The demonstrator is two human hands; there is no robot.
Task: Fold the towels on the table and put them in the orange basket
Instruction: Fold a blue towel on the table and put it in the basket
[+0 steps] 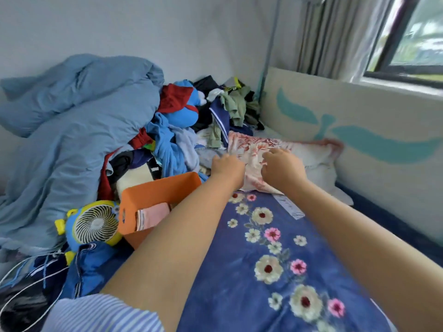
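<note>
Both arms reach forward over a bed. My left hand (226,165) and my right hand (281,167) sit with curled fingers on a pink floral cloth (251,149) that lies over a white pillow (316,164). Each hand seems to grip a fold of that cloth, the left at its left edge and the right near its middle. The orange basket (153,191) stands to the left of my left forearm. Inside it a folded pink towel (153,215) leans upright.
A blue bedspread with flowers (275,259) covers the near bed. A heap of mixed clothes (182,121) and a blue quilt (72,130) fill the left and back. A small yellow and blue fan (92,224) lies by the basket. White cables (28,283) trail at lower left.
</note>
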